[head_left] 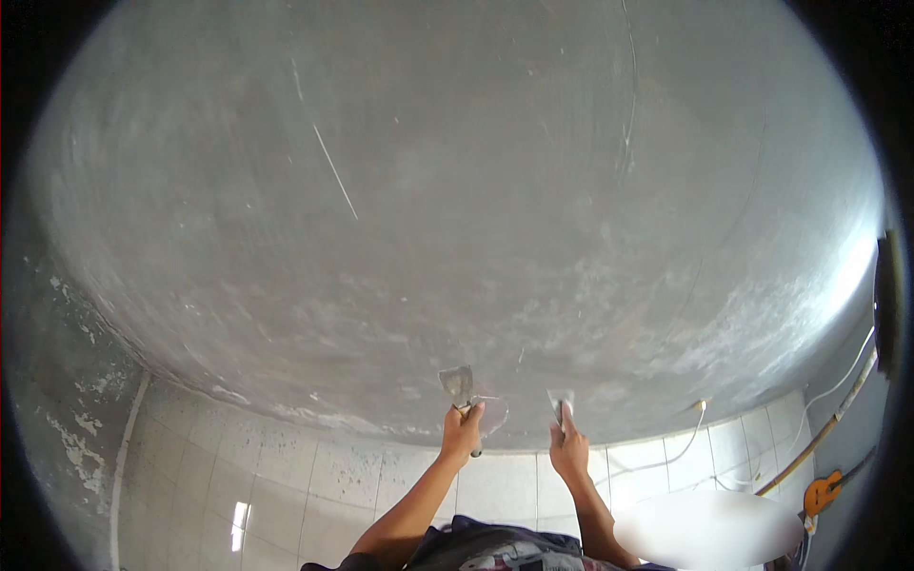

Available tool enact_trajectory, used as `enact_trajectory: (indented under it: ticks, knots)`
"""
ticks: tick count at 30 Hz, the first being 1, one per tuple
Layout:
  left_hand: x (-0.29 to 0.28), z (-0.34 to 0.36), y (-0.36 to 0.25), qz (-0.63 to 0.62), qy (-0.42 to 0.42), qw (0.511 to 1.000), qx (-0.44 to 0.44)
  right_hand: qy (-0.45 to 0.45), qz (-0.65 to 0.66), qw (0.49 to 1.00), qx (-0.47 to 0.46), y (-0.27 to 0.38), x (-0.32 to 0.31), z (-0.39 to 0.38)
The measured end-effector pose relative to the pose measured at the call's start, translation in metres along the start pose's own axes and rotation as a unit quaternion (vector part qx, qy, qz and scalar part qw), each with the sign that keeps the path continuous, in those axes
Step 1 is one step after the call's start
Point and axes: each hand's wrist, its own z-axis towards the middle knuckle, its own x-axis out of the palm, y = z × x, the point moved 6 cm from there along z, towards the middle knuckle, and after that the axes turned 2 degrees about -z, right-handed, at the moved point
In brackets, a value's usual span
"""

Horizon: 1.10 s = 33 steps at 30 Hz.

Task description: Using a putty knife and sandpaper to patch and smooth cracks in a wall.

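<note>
My left hand (461, 433) is closed round the handle of a putty knife (456, 381). Its broad blade points up in front of the grey wall (457, 238) and carries some greyish material. Farther right, my right hand (569, 451) grips a second, lighter-looking putty knife (560, 396), the index finger laid along it. Its blade is close to the wall; whether it touches, I cannot tell. Between the two tools, beside my left hand, a damp-looking pinkish patch (493, 415) with a pale outline shows low on the wall.
Pale floor tiles (314, 476) run along the wall's foot. To the right, a white cable (681, 449) hangs from a small wall fitting (703, 405). A long pole (819, 440) leans near a guitar-shaped object (823, 492). A peeling side wall (67, 409) stands left.
</note>
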Motion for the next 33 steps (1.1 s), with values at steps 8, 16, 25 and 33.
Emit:
enact_trajectory:
  ticks: [8, 16, 25, 33]
  knots:
    - [0.045, -0.045, -0.026, -0.116, 0.170, 0.975, -0.083, 0.304, 0.505, 0.747, 0.305, 0.007, 0.040, -0.017]
    - [0.032, -0.069, 0.011, -0.134, 0.070, 0.978, -0.141, 0.150, 0.435, 0.871, 0.170, 0.045, 0.023, -0.045]
    - [0.015, -0.075, 0.044, -0.158, 0.036, 0.961, -0.226, 0.040, 0.517, 0.837, 0.176, 0.033, 0.011, -0.049]
    - [0.028, -0.078, -0.001, -0.071, 0.121, 0.983, -0.114, -0.007, 0.441, 0.888, 0.129, 0.034, -0.004, -0.051]
